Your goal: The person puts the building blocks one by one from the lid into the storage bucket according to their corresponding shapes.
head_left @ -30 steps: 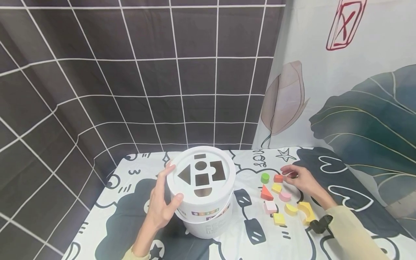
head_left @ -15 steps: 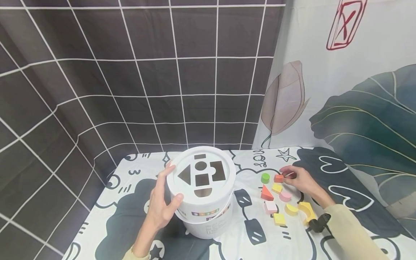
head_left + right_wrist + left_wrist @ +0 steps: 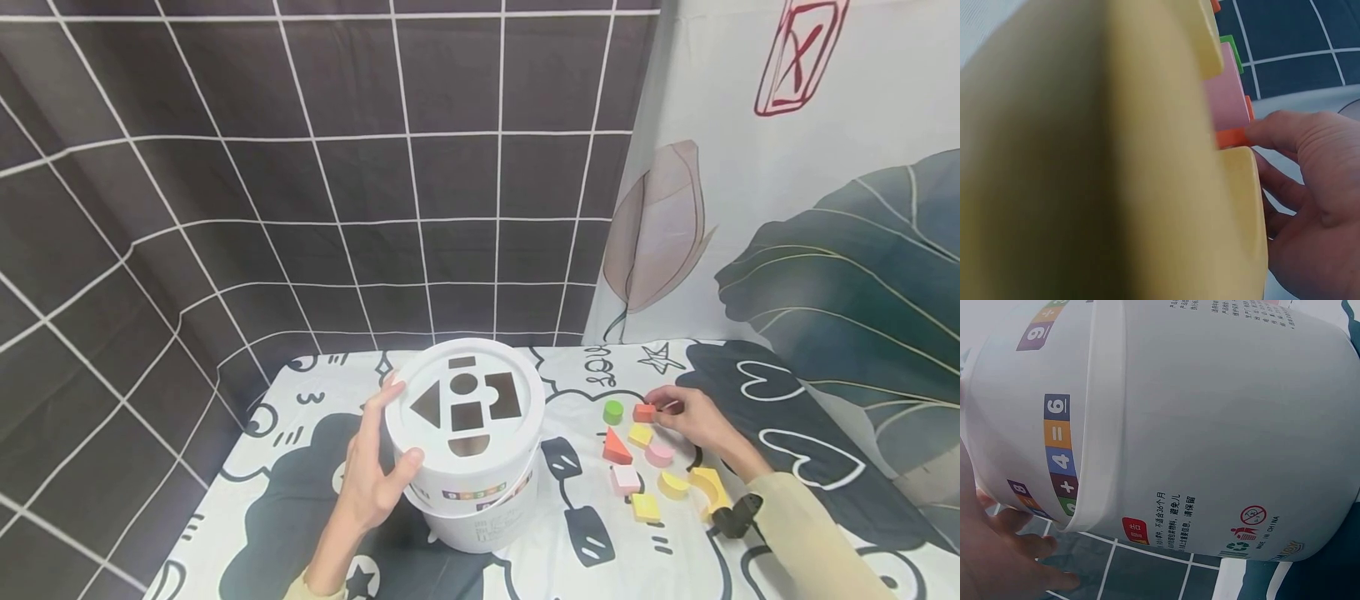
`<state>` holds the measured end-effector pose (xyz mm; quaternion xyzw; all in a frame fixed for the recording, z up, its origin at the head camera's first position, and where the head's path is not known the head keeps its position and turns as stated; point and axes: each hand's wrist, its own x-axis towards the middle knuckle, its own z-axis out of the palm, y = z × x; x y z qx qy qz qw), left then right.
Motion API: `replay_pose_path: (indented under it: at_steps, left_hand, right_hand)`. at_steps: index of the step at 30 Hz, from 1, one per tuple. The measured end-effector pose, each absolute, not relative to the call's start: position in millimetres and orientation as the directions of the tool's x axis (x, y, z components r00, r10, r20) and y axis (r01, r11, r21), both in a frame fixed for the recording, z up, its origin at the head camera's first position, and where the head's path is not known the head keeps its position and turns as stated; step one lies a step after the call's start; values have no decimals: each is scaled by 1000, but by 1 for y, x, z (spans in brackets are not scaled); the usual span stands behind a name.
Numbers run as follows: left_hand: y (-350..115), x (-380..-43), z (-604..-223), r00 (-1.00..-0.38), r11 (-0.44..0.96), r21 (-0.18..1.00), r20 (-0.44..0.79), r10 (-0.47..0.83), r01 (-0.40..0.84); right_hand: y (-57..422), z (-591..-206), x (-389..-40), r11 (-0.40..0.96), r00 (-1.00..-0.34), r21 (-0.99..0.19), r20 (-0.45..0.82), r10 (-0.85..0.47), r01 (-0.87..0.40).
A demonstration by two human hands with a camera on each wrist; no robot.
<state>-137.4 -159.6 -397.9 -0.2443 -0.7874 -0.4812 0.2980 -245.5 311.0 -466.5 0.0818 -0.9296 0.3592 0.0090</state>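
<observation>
My left hand point(image 3: 368, 475) rests spread against the white bucket point(image 3: 483, 529), thumb and forefinger at the lid's rim. Several shaped holes pierce the lid point(image 3: 517, 442). In the left wrist view, the fingers point(image 3: 1054, 579) extend past the bucket's side. On the right, my right hand point(image 3: 697, 412) pinches a small red block point(image 3: 643, 412) close over the cloth, between a green cylinder point(image 3: 612, 412) and the wrist. The right wrist view shows the thumb and finger at the red block point(image 3: 1232, 137), partly covered by a large blurred yellow block point(image 3: 1166, 187) in front.
Nearer me lie a red triangular block point(image 3: 617, 448), yellow blocks point(image 3: 640, 435), pink blocks point(image 3: 625, 480), a yellow half-round point(image 3: 672, 485) and a yellow arch point(image 3: 707, 487). A patterned cloth point(image 3: 570, 575) covers the table. Behind it hangs a dark gridded curtain point(image 3: 457, 250).
</observation>
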Motion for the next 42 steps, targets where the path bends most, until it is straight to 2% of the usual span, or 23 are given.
replay_pose_path:
  at_steps: [21, 42]
  left_hand:
    - [-160, -137, -397, -700, 408, 612, 707, 101, 677]
    - [-160, -136, -398, -702, 408, 616, 706, 94, 674]
  right_hand:
    - [310, -467, -246, 751, -995, -654, 29, -92, -88]
    - [309, -439, -241, 760, -974, -609, 167, -156, -226]
